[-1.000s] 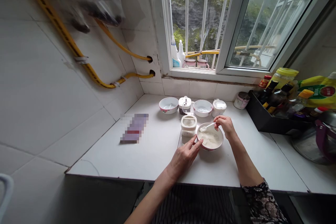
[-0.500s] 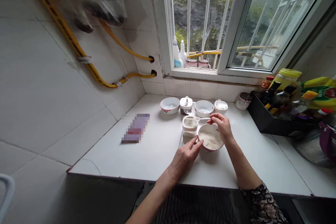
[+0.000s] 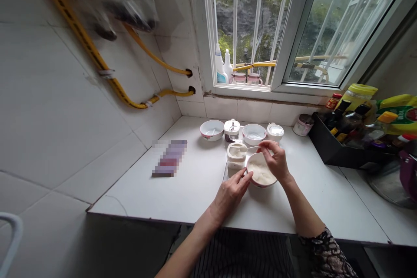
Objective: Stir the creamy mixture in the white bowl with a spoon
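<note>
My left hand (image 3: 232,189) rests its fingertips against the left rim of a bowl (image 3: 261,173) that holds a pale, powdery or grainy substance. Pinched in my right hand (image 3: 274,158), above the far right side of that bowl, is the handle of a small white spoon (image 3: 250,149). The spoon's head is at the mouth of an open white container (image 3: 236,161), which stands just left of the bowl and has similar pale contents. What exactly the spoon carries is too small to tell.
Behind stand a bowl (image 3: 211,130), a lidded jar with dark contents (image 3: 231,130), another bowl (image 3: 254,134) and a white jar (image 3: 275,132). A black box of bottles (image 3: 342,147) is at the right. A blurred purple item (image 3: 170,158) lies left, below the window.
My right hand has lowered slightly, and the spoon's head has moved down from above the open container to its mouth. My left hand stays at the bowl's rim.
</note>
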